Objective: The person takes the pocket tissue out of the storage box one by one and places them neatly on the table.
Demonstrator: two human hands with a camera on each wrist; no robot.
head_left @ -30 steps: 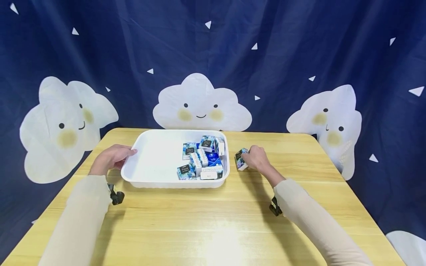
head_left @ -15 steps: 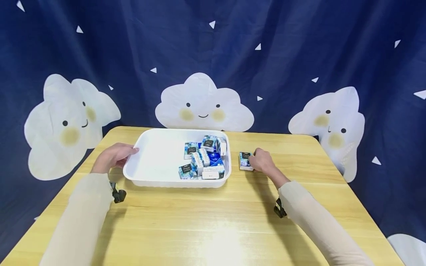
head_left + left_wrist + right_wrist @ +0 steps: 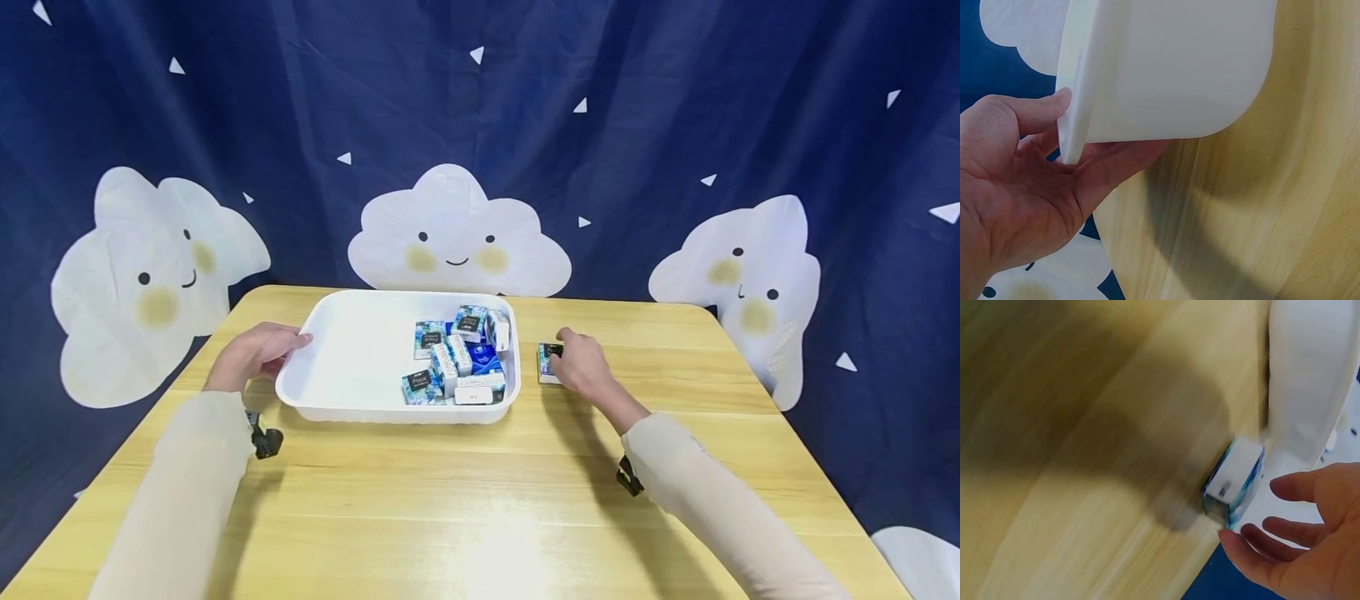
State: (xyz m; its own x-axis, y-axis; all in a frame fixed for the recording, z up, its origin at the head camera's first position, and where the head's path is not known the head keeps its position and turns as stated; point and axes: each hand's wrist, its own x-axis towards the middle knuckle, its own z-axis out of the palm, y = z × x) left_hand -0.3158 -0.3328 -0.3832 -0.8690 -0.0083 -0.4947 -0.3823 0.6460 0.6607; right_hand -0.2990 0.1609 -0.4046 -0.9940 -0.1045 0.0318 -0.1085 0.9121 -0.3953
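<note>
A white plastic tray (image 3: 352, 350) sits at the middle back of the table, with several small blue-and-white tissue packs (image 3: 444, 367) heaped in its right half. My left hand (image 3: 258, 354) grips the tray's left end; in the left wrist view its thumb lies on the rim and the fingers reach underneath. Right of the tray, one tissue pack (image 3: 1235, 475) with a dark label lies on the table. My right hand (image 3: 583, 367) is over that pack's right side. In the right wrist view its fingers are spread around the pack, fingertips just off it.
The light wooden table (image 3: 420, 500) runs back to a dark blue curtain (image 3: 480, 108) printed with white clouds. A small black wrist camera (image 3: 266, 440) hangs below the left sleeve, another black one (image 3: 628, 477) below the right.
The pack in my right hand went from tilted to flat on the table, slightly farther right. My right fingers have since loosened from it. The left hand still holds the tray.
</note>
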